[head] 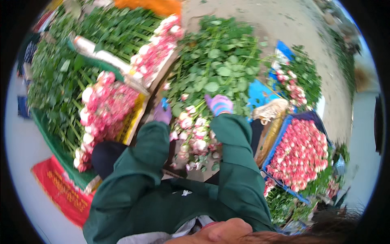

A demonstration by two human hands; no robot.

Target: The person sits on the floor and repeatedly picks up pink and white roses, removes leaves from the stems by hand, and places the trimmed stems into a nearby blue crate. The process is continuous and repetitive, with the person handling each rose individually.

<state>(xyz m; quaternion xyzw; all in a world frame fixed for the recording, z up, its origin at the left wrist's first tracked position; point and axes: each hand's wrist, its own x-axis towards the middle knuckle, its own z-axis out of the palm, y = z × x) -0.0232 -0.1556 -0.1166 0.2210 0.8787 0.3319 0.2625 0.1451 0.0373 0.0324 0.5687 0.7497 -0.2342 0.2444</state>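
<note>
In front of me lies a heap of cut roses, with long leafy stems point(224, 64) pointing away and pink-and-white rose heads point(195, 128) toward me. My right hand point(220, 104), in a purple glove with blue stripes, rests on the near leaves beside the stems just above the heads. Its fingertips are partly lost against the foliage. On the heap's left edge is my left hand point(163, 113), gloved in purple, with something small and blue at its fingers. Blur hides whether either hand grips a stem.
At left, bunched pink roses point(112, 103) lie on green wrapping point(58, 149); another row point(155, 48) lies beyond. A blue-edged bundle of rose heads point(298, 155) stands at right, near a beige shoe point(271, 109). Further roses point(292, 85) lie behind it. A red cloth point(61, 189) bears writing.
</note>
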